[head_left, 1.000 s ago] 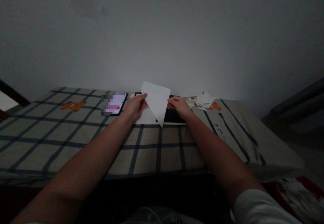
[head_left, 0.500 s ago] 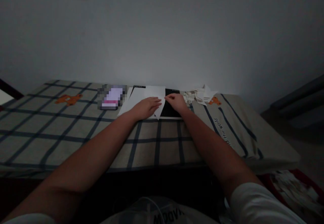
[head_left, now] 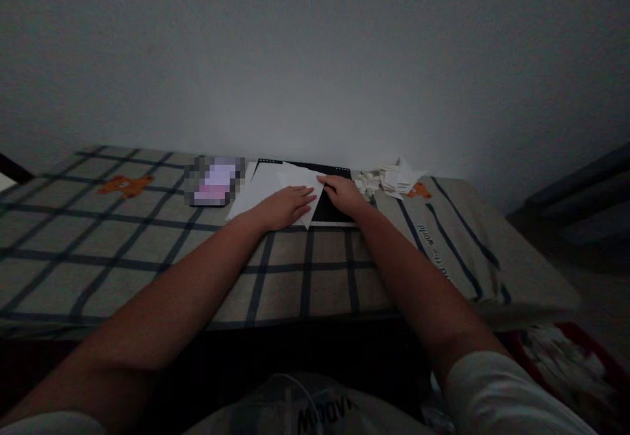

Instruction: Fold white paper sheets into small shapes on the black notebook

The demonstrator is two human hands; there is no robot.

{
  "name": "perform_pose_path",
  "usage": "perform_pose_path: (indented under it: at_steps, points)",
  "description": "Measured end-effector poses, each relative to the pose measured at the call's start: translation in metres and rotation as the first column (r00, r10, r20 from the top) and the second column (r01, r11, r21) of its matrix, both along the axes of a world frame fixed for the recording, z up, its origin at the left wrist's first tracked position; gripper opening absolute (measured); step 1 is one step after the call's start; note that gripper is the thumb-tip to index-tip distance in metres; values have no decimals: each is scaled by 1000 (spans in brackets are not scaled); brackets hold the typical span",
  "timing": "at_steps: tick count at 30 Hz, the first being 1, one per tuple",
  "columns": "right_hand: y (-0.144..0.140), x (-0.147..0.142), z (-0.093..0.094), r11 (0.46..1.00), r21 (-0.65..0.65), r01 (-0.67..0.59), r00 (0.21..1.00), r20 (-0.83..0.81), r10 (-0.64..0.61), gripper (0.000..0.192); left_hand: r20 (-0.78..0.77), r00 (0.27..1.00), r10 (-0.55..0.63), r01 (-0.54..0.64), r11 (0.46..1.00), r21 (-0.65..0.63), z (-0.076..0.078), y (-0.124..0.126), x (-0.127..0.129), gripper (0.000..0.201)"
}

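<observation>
My left hand lies flat on a white sheet of paper, fingers stretched toward the right. At the sheet's right edge, my right hand has thumb and forefinger closed on the paper, the other fingers curled in. This sheet slants, one pointed corner reaching the near side. Beneath it are more white paper on the left and a flat black cover with small holes along its far edge.
Torn and folded white paper pieces lie to the right. A phone with a lit, blurred screen is on the left. All rest on a checked cloth against a grey wall. A red container stands low at right.
The sheet's right edge has swung up and leftward, so its far part is now a slanted point. My right fingers moved slightly away from me with it. My left hand stayed pressed down.
</observation>
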State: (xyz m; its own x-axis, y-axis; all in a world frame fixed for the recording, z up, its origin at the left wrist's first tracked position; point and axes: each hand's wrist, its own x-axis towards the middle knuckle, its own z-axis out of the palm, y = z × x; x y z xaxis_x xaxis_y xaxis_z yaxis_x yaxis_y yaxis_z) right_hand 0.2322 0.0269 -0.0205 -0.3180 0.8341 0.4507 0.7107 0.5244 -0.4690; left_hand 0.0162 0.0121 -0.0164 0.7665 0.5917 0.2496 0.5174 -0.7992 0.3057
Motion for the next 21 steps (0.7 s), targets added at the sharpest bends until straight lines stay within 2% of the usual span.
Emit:
perform_pose_path:
  at_steps: [2, 5, 10, 14, 21]
  points:
    - [1, 0, -3, 999, -45, 2, 999, 44, -1, 42, -148, 989, 16, -4, 997, 78, 2, -2, 1, 47]
    - [1, 0, -5, 998, -56, 1, 998, 58, 3, 47, -239, 970, 47, -9, 988, 157, 6, -5, 2, 49]
    - [-1, 1, -2, 998, -67, 12, 999, 43, -9, 49, -270, 961, 62, -13, 984, 180, 8, -8, 5, 48]
    - [-3, 0, -1, 996, -87, -5, 997, 74, 11, 49, -289, 954, 73, -20, 983, 182, 8, -9, 6, 47]
    - [-4, -1, 1, 992, -121, 36, 993, 119, -21, 49, -313, 945, 89, -33, 983, 179, 6, -9, 6, 48]
